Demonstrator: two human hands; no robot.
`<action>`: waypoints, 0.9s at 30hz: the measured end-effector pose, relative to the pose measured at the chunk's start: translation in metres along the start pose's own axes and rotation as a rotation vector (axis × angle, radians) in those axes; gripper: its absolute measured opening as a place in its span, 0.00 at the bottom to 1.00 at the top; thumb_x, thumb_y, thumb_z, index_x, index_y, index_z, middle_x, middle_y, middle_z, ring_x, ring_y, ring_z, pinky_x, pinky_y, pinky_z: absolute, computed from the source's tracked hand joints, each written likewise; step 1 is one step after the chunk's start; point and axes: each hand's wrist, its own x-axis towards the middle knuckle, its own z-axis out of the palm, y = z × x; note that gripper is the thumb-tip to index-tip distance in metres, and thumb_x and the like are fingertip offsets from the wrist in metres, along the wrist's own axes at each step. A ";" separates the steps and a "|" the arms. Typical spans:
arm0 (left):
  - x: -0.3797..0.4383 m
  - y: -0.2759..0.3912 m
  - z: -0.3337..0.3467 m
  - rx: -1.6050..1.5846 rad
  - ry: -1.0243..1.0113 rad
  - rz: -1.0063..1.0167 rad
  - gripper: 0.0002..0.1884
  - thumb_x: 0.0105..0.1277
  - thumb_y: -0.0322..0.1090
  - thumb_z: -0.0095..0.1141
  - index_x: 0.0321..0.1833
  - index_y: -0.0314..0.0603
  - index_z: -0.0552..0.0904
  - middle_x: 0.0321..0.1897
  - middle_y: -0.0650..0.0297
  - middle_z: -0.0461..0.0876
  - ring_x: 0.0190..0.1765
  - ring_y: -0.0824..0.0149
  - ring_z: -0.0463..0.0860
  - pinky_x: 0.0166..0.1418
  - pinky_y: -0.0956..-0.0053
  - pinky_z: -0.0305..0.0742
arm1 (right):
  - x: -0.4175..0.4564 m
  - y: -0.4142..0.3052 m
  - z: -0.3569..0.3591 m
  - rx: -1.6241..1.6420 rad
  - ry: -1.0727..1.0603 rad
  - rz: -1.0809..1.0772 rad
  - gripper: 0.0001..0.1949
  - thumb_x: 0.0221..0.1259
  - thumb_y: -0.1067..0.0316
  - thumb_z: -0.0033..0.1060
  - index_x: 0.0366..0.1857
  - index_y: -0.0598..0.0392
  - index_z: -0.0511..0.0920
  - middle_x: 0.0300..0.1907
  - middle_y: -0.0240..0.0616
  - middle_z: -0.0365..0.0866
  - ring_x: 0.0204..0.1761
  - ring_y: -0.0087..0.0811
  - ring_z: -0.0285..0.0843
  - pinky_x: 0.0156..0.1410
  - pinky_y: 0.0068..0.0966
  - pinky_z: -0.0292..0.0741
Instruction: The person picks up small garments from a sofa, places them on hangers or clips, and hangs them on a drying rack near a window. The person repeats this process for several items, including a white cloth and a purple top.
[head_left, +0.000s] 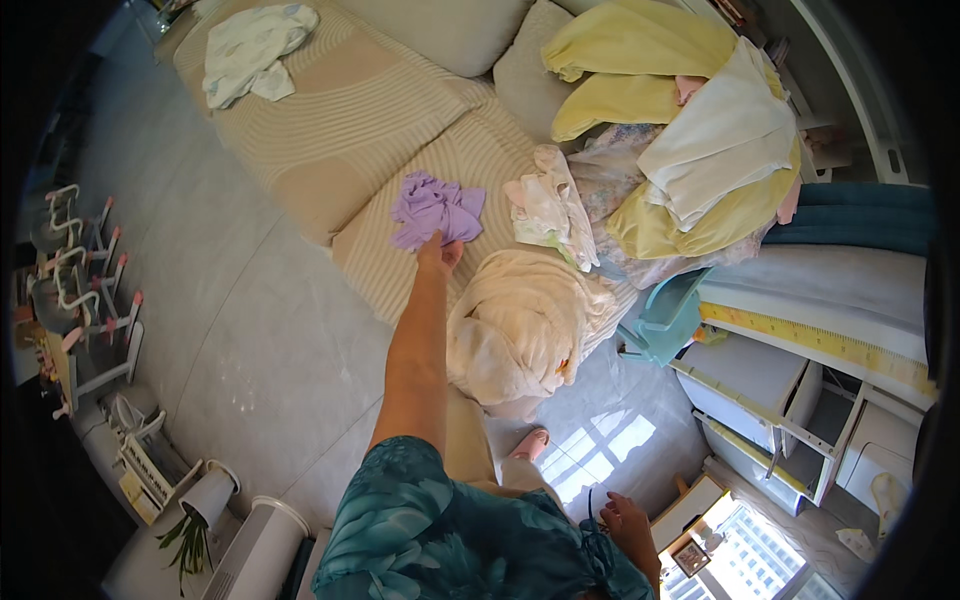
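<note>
A crumpled purple cloth (441, 210) lies on the ribbed beige sofa cover (360, 142). My left hand (441, 253) reaches out to its near edge, fingers closed at the fabric; the fingertips are partly hidden. Low at my right side hangs my right hand (628, 521), fingers loosely bent and apart, with nothing seen in it. Closer to me sits a bundled cream blanket (521, 322). Beyond it, a small white printed garment (551, 206) rests beside a heap with a yellow garment (645, 45) and a white garment (724, 139).
A pale patterned cloth (259, 49) lies on the sofa's far left. A turquoise plastic chair (667, 319) stands right of the sofa, near a white desk with drawers (750, 382). On the left are a potted plant (202, 502) and a white cylindrical appliance (259, 551) on grey floor tiles (285, 360).
</note>
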 end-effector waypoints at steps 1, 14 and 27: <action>0.009 0.000 0.004 0.061 0.036 0.041 0.10 0.72 0.37 0.57 0.42 0.38 0.73 0.22 0.59 0.78 0.25 0.62 0.81 0.31 0.66 0.82 | 0.003 0.002 0.003 -0.007 0.019 0.009 0.21 0.63 0.63 0.62 0.58 0.61 0.77 0.47 0.53 0.83 0.46 0.48 0.84 0.52 0.37 0.80; -0.257 0.057 0.110 0.601 -0.708 0.718 0.05 0.63 0.29 0.60 0.34 0.45 0.76 0.29 0.73 0.75 0.35 0.79 0.73 0.40 0.80 0.67 | -0.011 0.085 0.031 0.078 0.042 -0.258 0.19 0.64 0.60 0.60 0.56 0.57 0.77 0.45 0.50 0.82 0.48 0.51 0.81 0.53 0.42 0.77; -0.680 -0.216 0.018 1.894 -1.751 0.717 0.09 0.59 0.27 0.64 0.39 0.40 0.78 0.33 0.59 0.76 0.35 0.60 0.81 0.37 0.65 0.73 | -0.026 0.081 -0.074 1.916 -0.852 -1.134 0.53 0.56 0.18 0.43 0.77 0.52 0.53 0.71 0.46 0.66 0.69 0.44 0.68 0.72 0.45 0.65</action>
